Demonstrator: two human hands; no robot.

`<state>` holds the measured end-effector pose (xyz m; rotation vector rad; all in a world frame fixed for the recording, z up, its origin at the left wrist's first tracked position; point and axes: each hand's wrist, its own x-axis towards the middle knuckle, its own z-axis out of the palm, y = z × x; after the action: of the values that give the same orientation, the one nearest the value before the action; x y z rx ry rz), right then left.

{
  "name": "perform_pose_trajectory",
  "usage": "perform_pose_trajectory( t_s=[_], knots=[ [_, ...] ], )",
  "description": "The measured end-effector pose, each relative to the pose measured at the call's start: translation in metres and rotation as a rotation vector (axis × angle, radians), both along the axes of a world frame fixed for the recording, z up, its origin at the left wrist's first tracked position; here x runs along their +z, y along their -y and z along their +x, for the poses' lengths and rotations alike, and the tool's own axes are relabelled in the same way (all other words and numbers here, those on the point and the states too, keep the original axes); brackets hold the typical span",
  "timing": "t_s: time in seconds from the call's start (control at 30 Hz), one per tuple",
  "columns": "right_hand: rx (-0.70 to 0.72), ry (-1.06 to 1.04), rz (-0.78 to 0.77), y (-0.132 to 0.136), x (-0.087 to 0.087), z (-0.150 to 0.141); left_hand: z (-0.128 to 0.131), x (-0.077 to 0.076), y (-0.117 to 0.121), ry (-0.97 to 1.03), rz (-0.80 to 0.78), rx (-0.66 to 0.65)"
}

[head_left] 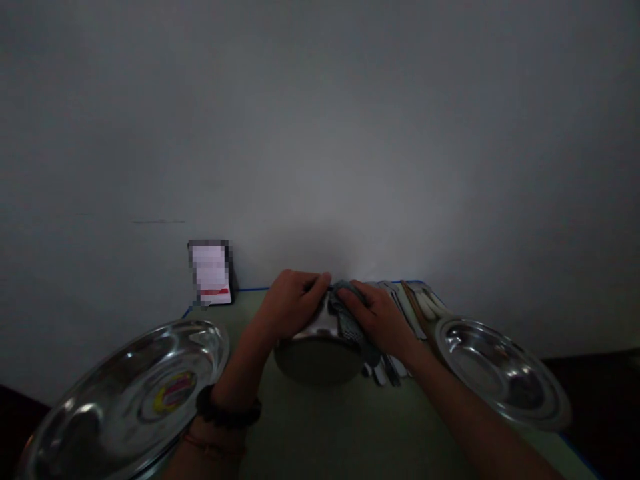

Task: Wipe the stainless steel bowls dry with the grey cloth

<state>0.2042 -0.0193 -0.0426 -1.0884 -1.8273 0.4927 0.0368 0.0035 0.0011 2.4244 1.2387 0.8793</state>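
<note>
Between my hands is a shiny round metal bowl (323,325); its lower part is dark and its far side is hidden. My left hand (299,303) is closed on the bowl's left and upper edge. A crumpled grey cloth (353,323) is bunched in my right hand (376,313), which presses it against the bowl's right side. Just beyond and below the right hand lie several spoons and other cutlery (387,370), partly covered by that hand and forearm.
A large shiny metal basin (100,427) with a colourful sticker stands at left, a smaller metal basin (520,393) at right. Chopsticks (414,303) and pale-handled utensils (430,305) lie at the back right. A phone-like screen (213,277) leans against the wall (320,133) behind the green table (310,433).
</note>
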Motion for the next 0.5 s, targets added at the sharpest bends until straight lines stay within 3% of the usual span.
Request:
perform_pose_trajectory(
  t_s=[0.37, 0.5],
  knots=[
    [-0.027, -0.29, -0.055, -0.012, -0.029, -0.005, -0.008, -0.006, -0.01, 0.105, -0.095, 0.104],
    [-0.036, -0.307, -0.057, -0.015, -0.033, -0.003, -0.01, -0.007, -0.011, 0.136, -0.121, 0.131]
  ],
)
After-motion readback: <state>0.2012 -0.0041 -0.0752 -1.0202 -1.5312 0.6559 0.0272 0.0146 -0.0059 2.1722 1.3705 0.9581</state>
